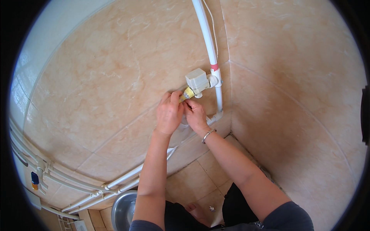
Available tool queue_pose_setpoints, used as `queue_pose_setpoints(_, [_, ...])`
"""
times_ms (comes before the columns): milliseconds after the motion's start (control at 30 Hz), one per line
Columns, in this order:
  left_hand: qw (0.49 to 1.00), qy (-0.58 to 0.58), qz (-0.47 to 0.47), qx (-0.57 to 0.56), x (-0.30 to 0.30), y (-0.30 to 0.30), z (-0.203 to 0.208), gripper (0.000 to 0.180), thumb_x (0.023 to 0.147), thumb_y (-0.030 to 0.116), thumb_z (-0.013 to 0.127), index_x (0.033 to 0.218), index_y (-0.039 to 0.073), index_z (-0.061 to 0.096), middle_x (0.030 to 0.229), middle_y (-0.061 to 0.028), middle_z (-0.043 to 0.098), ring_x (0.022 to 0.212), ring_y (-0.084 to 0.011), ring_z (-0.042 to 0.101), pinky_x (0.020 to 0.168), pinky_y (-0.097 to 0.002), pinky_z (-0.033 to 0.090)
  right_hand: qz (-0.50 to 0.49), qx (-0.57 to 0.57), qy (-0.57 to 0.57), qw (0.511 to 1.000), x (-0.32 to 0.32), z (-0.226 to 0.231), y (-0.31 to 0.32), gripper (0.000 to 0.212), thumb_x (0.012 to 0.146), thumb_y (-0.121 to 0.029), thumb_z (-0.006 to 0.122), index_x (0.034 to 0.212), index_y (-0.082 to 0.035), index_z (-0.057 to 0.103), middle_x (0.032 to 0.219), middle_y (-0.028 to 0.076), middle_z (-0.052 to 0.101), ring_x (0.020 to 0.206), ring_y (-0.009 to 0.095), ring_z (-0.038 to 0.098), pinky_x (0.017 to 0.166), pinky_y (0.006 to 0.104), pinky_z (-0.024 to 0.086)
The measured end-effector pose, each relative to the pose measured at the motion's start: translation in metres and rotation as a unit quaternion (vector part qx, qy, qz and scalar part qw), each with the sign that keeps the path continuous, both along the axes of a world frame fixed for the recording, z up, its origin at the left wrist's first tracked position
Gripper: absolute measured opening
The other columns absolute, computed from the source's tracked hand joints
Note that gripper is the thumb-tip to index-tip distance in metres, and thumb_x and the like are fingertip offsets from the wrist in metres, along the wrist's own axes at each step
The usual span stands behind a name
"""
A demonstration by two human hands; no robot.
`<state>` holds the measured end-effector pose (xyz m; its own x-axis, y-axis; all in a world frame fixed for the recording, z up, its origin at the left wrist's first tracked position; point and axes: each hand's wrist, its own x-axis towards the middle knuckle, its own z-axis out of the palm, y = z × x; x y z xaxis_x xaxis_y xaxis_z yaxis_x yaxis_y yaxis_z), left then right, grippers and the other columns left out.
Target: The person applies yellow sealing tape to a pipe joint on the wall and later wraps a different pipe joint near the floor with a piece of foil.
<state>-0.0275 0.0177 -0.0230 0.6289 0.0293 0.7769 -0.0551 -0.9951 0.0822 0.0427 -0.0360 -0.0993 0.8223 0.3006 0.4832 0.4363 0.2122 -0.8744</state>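
Observation:
A white box-shaped fitting (197, 79) juts out from a white vertical pipe (208, 34) on the tiled wall. From its lower left side sticks a short yellow fitting (188, 93) with a greyish patch on it. My left hand (169, 114) is closed around the lower end of this yellow fitting, its fingers curled over the top. Just to the right and below, my right hand (196, 117) has its fingers pinched together under the yellow fitting. Whatever lies between those fingertips is hidden. A metal bracelet (208, 136) circles my right wrist.
Two white pipes (122, 179) run low along the left wall. Below them stands a metal basin (124, 210). A blue and orange object (35, 181) hangs at the far left. The wall corner rises close to the right of the vertical pipe, above the tiled floor (189, 181).

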Motion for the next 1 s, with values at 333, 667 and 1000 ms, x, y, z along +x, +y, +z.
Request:
queue_pose_setpoints(333, [1.0,0.004,0.004,0.007,-0.002,0.005,-0.003,0.029,0.065,0.0,0.056,0.093,0.005,0.053,0.084,-0.0126,0.056,0.076,-0.03,0.055,0.062,-0.0368,0.045,0.206,0.199,0.357,0.889,-0.011,0.016,-0.001,0.012,0.082,-0.014,0.053,0.078,-0.005,0.061,0.065,-0.004,0.053,0.055,0.004,0.043,0.049,0.0201,0.034])
queue_pose_setpoints(667, [0.997,0.02,0.044,0.055,0.001,-0.009,0.002,0.029,0.064,0.002,0.055,0.092,0.004,0.052,0.081,-0.0111,0.057,0.077,-0.028,0.055,0.062,-0.0363,0.046,0.249,0.184,0.387,0.868,0.001,0.003,-0.011,0.017,0.081,-0.016,0.051,0.065,-0.012,0.055,0.056,-0.005,0.044,0.049,0.005,0.036,0.045,0.0202,0.026])
queue_pose_setpoints(1000, [0.984,0.013,0.144,0.107,0.009,-0.012,-0.007,0.02,0.062,0.004,0.057,0.08,0.006,0.048,0.081,-0.0082,0.051,0.076,-0.0267,0.053,0.059,-0.0369,0.045,0.266,0.137,0.391,0.87,0.019,-0.016,-0.021,0.017,0.08,-0.018,0.053,0.065,-0.012,0.054,0.054,-0.004,0.044,0.046,0.005,0.035,0.044,0.0199,0.025])
